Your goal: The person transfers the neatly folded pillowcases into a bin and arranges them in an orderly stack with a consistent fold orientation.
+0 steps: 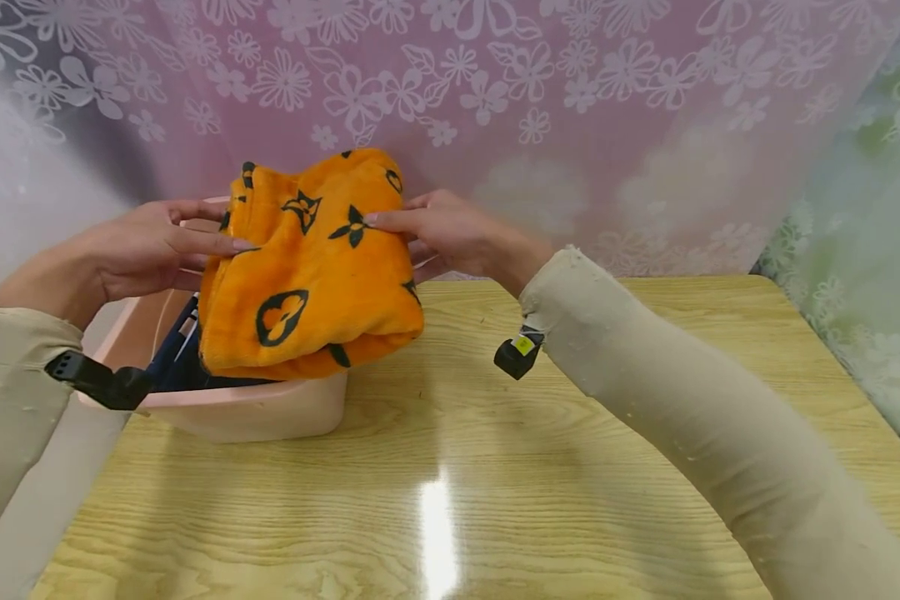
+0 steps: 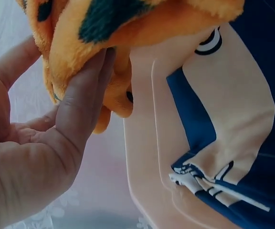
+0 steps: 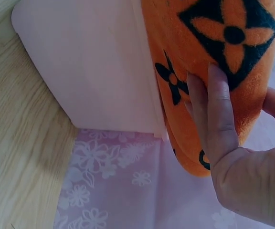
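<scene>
A folded orange fleece cloth (image 1: 322,275) with dark green flower and emblem prints is held up between both hands, over a pale pink plastic bin (image 1: 270,412). My left hand (image 1: 146,250) grips its left edge, thumb on the near face and fingers behind. On the opposite edge, my right hand (image 1: 457,233) pinches the cloth with the thumb in front and fingers behind; the right wrist view shows those fingers against the printed fleece (image 3: 233,67). Inside the bin lies dark blue and white fabric (image 2: 233,109), partly hidden by the orange cloth in the head view.
The bin stands at the left end of a wood-grain table (image 1: 540,467). Behind the table hangs a pink curtain (image 1: 450,100) with white flowers, and a greenish flowered one (image 1: 870,275) is on the right. Small black wrist cameras are strapped to both sleeves.
</scene>
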`<action>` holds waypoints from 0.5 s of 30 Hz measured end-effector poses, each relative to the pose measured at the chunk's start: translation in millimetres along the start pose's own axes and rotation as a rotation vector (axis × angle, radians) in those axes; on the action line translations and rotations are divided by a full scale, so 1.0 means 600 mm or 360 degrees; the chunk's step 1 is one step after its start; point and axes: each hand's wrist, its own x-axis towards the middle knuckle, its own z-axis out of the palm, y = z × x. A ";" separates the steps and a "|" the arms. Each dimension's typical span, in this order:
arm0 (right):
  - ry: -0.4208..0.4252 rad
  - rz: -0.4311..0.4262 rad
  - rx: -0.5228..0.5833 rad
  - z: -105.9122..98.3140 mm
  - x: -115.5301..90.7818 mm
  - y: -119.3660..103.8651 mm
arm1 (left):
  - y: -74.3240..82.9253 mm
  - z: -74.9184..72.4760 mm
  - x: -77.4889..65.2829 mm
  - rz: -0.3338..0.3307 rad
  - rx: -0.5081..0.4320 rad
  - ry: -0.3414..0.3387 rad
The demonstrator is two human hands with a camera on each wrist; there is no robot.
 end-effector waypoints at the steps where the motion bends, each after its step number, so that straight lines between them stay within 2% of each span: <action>1: -0.0001 -0.0001 0.0011 0.003 0.003 0.001 | -0.002 -0.005 0.001 -0.0009 0.0017 0.0003; 10: 0.0041 -0.0026 0.0131 0.046 0.034 0.012 | -0.021 -0.050 0.004 -0.0087 0.0174 0.0086; 15: 0.0040 -0.0067 0.0148 0.080 0.052 0.022 | -0.049 -0.073 0.000 -0.0100 0.0272 0.0149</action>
